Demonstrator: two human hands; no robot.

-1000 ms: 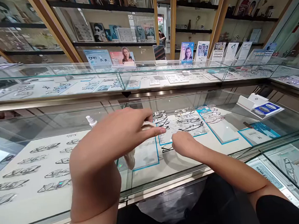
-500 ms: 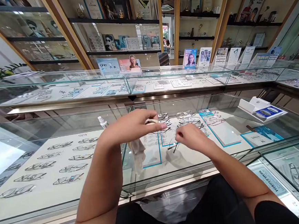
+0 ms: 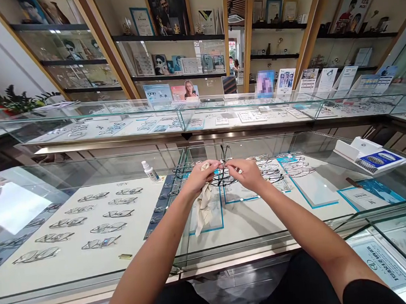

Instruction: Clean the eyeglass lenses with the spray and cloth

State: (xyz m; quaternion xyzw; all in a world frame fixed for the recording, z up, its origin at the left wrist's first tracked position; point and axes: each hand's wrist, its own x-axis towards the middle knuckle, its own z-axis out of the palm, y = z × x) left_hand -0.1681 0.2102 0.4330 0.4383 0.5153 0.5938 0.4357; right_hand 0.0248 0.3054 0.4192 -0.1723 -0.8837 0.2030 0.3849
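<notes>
Above a glass display counter, my left hand is closed on a beige cleaning cloth that hangs down from it. My right hand is pinched on a pair of dark-framed glasses, held up between both hands with one temple sticking upward. The cloth touches the frame at my left fingertips. Under the glass lie rows of spectacle frames on white and blue-edged trays.
A small white spray bottle stands on the counter to the left. More frames lie in the left case. A white holder with a blue card sits at the right. A second glass counter and wall shelves stand behind.
My right hand has lifted the dark glasses off the counter top. Both hands moved forward and came together, the cloth meeting the frame. The camera view tilted up slightly.
</notes>
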